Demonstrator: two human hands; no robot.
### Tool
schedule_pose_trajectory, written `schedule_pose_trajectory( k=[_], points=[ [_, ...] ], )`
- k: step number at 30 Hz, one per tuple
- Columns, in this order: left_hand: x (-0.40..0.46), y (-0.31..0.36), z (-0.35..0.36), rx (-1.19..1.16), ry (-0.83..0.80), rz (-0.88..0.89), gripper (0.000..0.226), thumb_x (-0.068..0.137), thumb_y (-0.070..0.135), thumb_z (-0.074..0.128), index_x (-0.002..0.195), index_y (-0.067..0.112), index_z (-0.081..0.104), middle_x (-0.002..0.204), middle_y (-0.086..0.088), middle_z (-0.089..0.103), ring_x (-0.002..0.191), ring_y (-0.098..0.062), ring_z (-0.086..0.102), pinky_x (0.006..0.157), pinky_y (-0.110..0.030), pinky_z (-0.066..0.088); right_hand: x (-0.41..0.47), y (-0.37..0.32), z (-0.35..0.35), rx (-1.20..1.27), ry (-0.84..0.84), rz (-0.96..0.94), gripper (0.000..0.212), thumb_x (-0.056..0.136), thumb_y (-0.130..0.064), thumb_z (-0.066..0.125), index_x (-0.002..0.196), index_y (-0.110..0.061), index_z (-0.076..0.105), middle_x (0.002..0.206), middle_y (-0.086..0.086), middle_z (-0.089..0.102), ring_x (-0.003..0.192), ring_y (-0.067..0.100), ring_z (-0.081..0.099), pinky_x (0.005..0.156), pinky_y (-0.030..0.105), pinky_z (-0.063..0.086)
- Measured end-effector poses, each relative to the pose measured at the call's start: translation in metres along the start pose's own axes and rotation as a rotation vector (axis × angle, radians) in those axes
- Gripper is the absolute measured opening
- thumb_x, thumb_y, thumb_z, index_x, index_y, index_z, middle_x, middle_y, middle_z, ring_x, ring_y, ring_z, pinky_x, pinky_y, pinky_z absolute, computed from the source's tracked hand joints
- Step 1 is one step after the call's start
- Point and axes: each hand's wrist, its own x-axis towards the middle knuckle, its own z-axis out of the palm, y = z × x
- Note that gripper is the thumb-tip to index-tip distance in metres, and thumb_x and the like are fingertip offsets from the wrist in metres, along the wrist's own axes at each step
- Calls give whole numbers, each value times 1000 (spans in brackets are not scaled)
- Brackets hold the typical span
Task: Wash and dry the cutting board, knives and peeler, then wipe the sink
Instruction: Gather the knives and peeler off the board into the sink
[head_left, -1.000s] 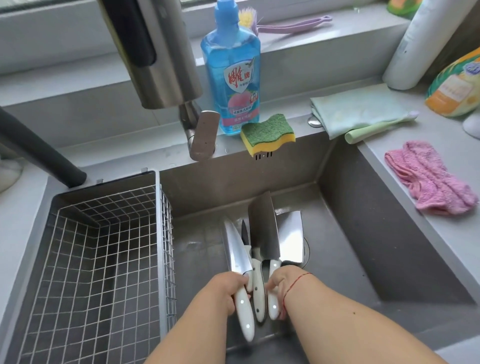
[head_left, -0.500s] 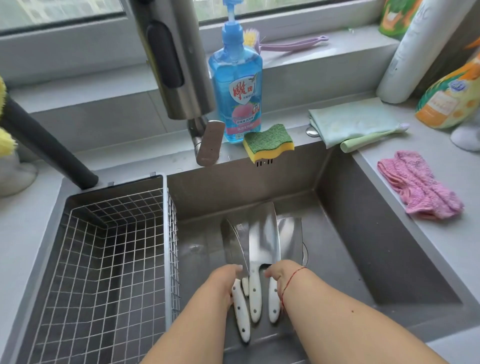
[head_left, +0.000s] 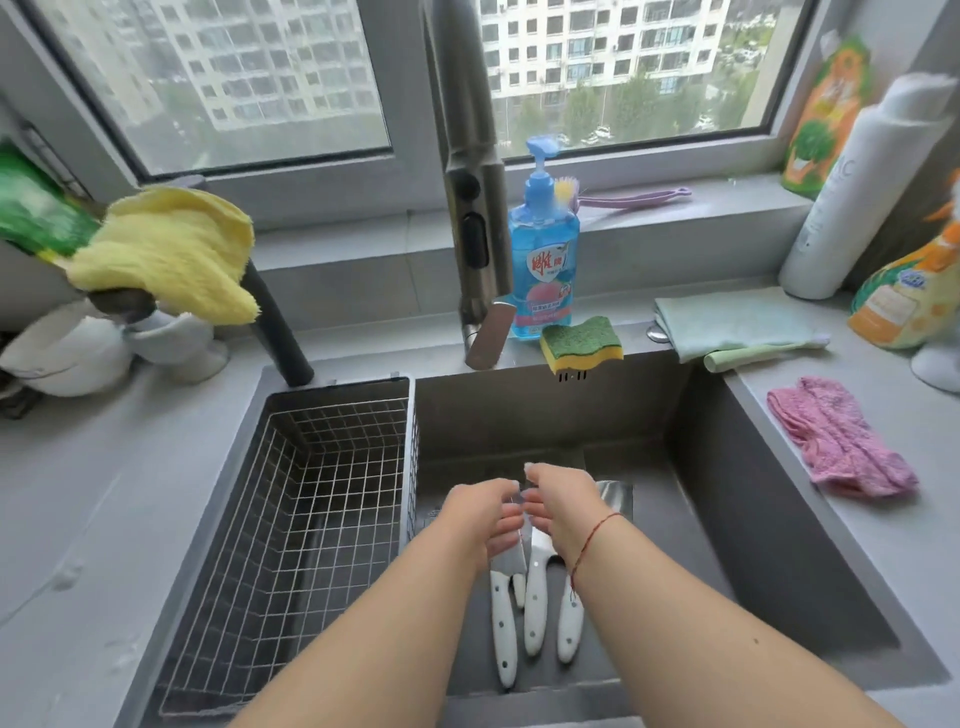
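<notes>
White-handled steel knives (head_left: 535, 605) lie in the grey sink (head_left: 769, 519). Left hand (head_left: 480, 514) and right hand (head_left: 563, 506) hover over the blades, fingers loosely curled, pinching nothing; a wire basket (head_left: 291, 519) sits at 9 o'clock

Before you: a matt grey metal sink (head_left: 753, 519), knives (head_left: 535, 613) with glossy white plastic handles, a shiny wire basket (head_left: 291, 519), a rough green-topped sponge (head_left: 581, 345), and a fuzzy pink cloth (head_left: 836, 441).

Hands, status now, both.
Left hand: open, fingers relaxed above the knives, gripping nothing.
Right hand: open too, holding nothing.
</notes>
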Motion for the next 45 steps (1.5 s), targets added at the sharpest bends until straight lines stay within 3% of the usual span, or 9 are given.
schedule_pose_trajectory(
  k=[1, 4, 6, 9, 13, 24, 31, 39, 45],
  points=[
    [-10, 4, -4, -18, -10, 23, 18, 94, 17, 56, 77, 11, 60, 85, -10, 65, 73, -18, 62, 65, -27, 52, -7, -5, 7, -11, -4, -30, 17, 93, -19, 57, 80, -9, 55, 66, 4, 52, 59, 15, 52, 48, 26, 50],
    [-38, 15, -21, -62, 5, 91, 23, 95, 13, 51, 73, 12, 59, 76, -8, 53, 61, -16, 48, 52, -22, 41, -27, -19, 28, -40, -50, -123, 28, 94, -23, 57, 70, -11, 51, 59, 1, 48, 46, 12, 43, 30, 19, 32],
    [-56, 22, -38, -85, 46, 126, 20, 94, 12, 51, 77, 11, 61, 71, -7, 53, 57, -15, 46, 51, -21, 39, -48, -28, 48, -61, -103, -161, 26, 95, -23, 56, 73, -10, 53, 59, 2, 49, 47, 12, 44, 34, 20, 33],
    [-82, 28, -70, -126, 108, 143, 18, 95, 12, 51, 80, 11, 61, 63, -3, 49, 52, -13, 42, 48, -20, 38, -84, -32, 80, -61, -211, -174, 17, 97, -21, 53, 92, -7, 59, 79, 8, 63, 70, 17, 62, 55, 24, 53],
    [-116, 23, -120, -204, 192, 195, 27, 98, 9, 46, 73, 11, 58, 66, -4, 48, 53, -12, 39, 48, -20, 33, -112, -14, 132, -220, -287, -344, 16, 92, -17, 56, 77, -11, 56, 64, 2, 54, 53, 15, 49, 53, 29, 43],
    [-175, -45, -300, -337, 567, 274, 13, 87, 4, 54, 77, 5, 62, 69, -11, 59, 52, -20, 52, 53, -24, 44, -202, 81, 290, -479, -530, -334, 22, 90, -8, 57, 69, -8, 51, 60, 8, 51, 49, 16, 44, 47, 24, 34],
    [-194, -113, -429, 210, 1032, 162, 9, 84, 15, 52, 78, 22, 54, 92, 0, 63, 87, -25, 61, 73, -28, 48, -237, 161, 364, -644, -622, -264, 6, 88, -9, 53, 92, -8, 49, 65, 8, 51, 50, 18, 40, 50, 21, 28],
    [-188, -151, -499, 552, 959, 2, 35, 79, 30, 70, 110, 18, 61, 118, -6, 56, 110, -24, 56, 85, -26, 44, -248, 211, 412, -739, -628, -194, 9, 92, -18, 51, 92, -9, 50, 72, 7, 50, 56, 16, 39, 53, 24, 28],
    [-177, -151, -504, 600, 857, 16, 32, 82, 35, 61, 102, 11, 64, 108, -9, 66, 101, -27, 62, 76, -28, 47, -248, 228, 427, -703, -631, -107, 16, 97, -27, 46, 88, -14, 49, 75, 5, 47, 59, 15, 40, 55, 24, 30]
  ],
)
